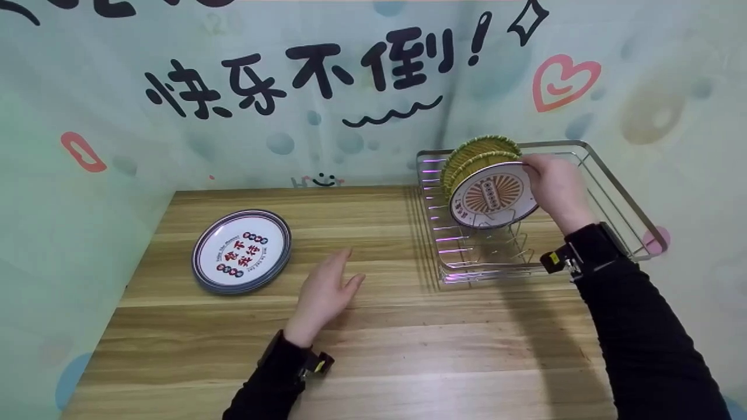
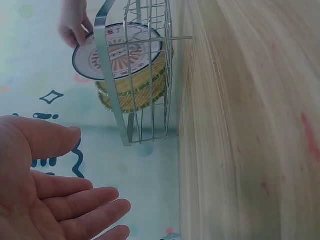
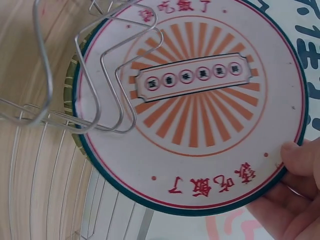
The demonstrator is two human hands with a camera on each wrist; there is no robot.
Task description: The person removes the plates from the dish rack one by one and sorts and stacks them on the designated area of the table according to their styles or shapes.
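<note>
- Head view: the right hand (image 1: 554, 186) grips the sunburst plate (image 1: 493, 195) upright in the dish rack (image 1: 613, 175); the left hand (image 1: 324, 294) hovers relaxed over the surface (image 1: 408, 350).
- Left wrist view: left fingers (image 2: 75, 200) straight, holding nothing.
- Right wrist view: best keep the plate's rim aligned between the wire prongs (image 3: 110, 80), lowering gently.

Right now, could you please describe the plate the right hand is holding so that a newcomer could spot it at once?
Find the wire dish rack at the table's far right. The plate stands on edge in it, pinched at the rim by the right hand. Unlike the yellow-green plates behind it and the blue-rimmed stack lying flat to the left, it shows an orange sunburst on white.
</note>
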